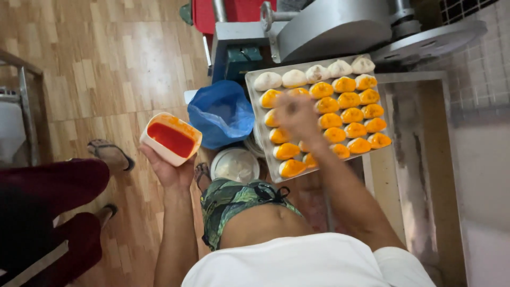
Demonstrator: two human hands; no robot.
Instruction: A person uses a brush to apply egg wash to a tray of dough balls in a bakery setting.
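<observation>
Cupping a white tub (171,139) of red sauce in the left hand (169,169); hovering the blurred right hand (296,114), grip unclear, above orange-glazed buns (348,100) on a tray (254,101).

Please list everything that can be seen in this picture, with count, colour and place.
tray: one, metal, centre right.
buns: many orange-coated, four plain white in the far row, on the tray.
container: one, white, red liquid inside, in the left hand.
bag: one, blue, left of the tray.
bowl: one, white, below the bag.
machine: one, grey, beyond the tray.
other person's legs: dark red trousers, left.
left hand: holds the container.
right hand: blurred, over the buns.
</observation>
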